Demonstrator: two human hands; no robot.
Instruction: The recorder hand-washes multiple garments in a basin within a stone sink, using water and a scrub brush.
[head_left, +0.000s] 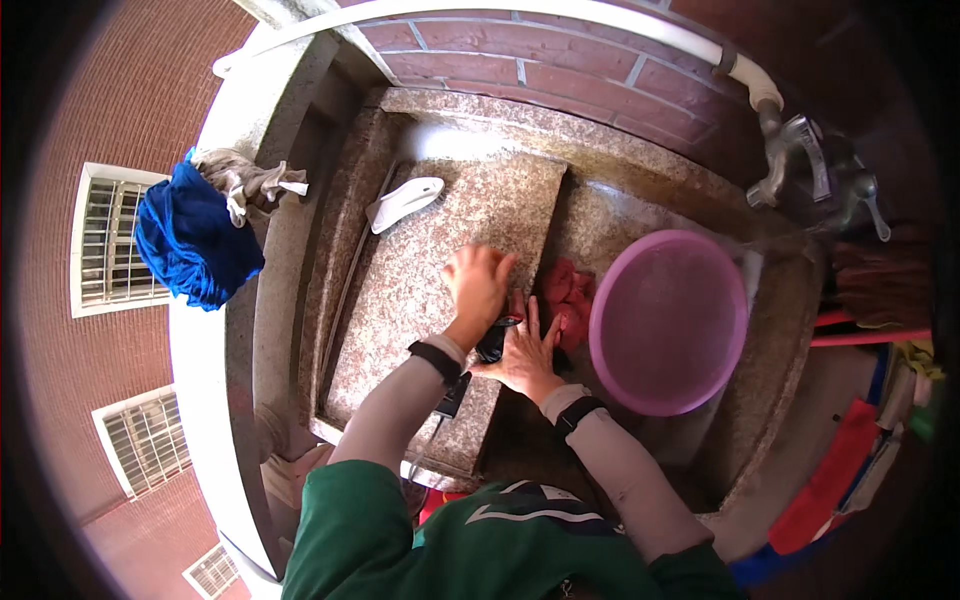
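My left hand (478, 289) is above the speckled stone washboard slab (450, 217), fingers bent; whether it grips anything is hidden. My right hand (527, 352) lies spread over a dark wet cloth (491, 343) at the slab's right edge, its fingers apart. Right beside that hand, a bunched red cloth (571, 296) rests in the lower basin. A white scrubbing brush (405, 204) sits at the slab's upper left, bristles down. To the right stands a round purple plastic basin (667, 322) that holds water. A small black box (454, 397) with a cord is near my left wrist.
Metal taps (787, 161) stick out from the brick wall at upper right. A blue cloth (196, 232) and a greyish cloth (244, 180) hang over the ledge at left. The stone sink's raised rim (570, 124) runs along the back. Several colored cloths hang at lower right.
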